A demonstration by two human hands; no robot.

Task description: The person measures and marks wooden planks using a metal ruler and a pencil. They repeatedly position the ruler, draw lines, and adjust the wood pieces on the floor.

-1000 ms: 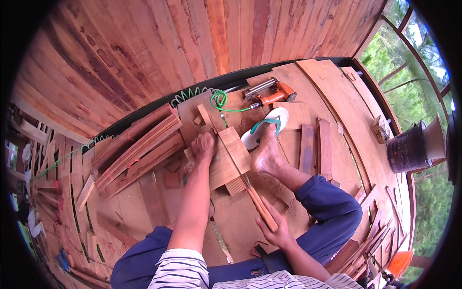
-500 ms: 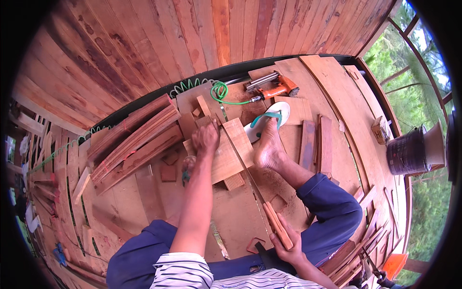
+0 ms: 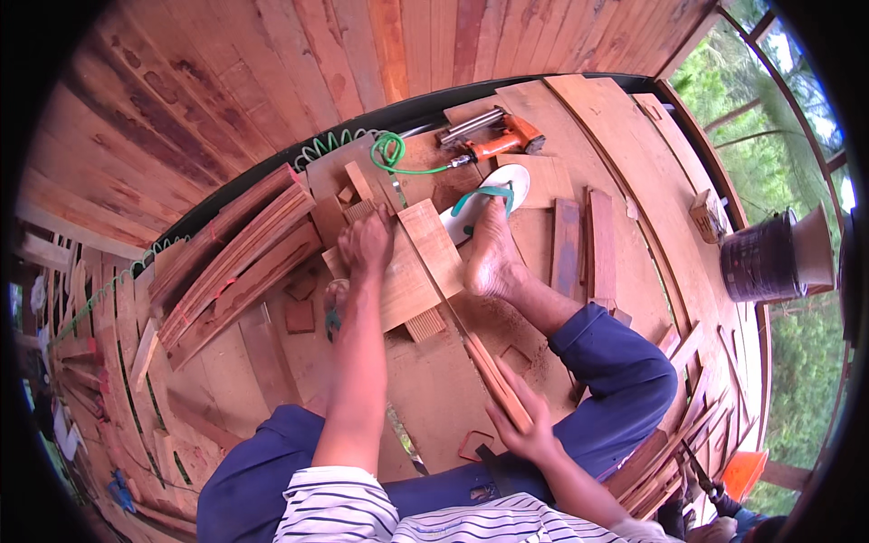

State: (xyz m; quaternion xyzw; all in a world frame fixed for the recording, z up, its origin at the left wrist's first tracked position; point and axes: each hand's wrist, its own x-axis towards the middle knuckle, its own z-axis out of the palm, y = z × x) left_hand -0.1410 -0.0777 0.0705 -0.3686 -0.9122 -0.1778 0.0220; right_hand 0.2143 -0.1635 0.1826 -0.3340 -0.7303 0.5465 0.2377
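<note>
My left hand (image 3: 367, 241) presses on a pale wooden board (image 3: 403, 291), its fingers curled at the far side. Across that board runs the thin blade of a handsaw (image 3: 496, 380), lying in a straight line between a wider left part and a narrower right part. My right hand (image 3: 527, 427) is closed round the saw's long wooden handle, close to my bent right knee. Under the board a ribbed wood block (image 3: 425, 326) sticks out at the near edge. My right foot (image 3: 490, 262), in a white and teal flip-flop (image 3: 471, 201), rests just right of the board.
An orange nail gun (image 3: 509, 138) with a green coiled hose (image 3: 389, 152) lies beyond the board. Stacked dark planks (image 3: 231, 262) stand at left, short dark planks (image 3: 597, 244) at right. A dark bucket (image 3: 760, 258) stands far right by a plank wall's open side.
My right hand and the saw have moved forward along the blade's line, away from me. The left hand stays on the board. The whole view has shifted slightly.
</note>
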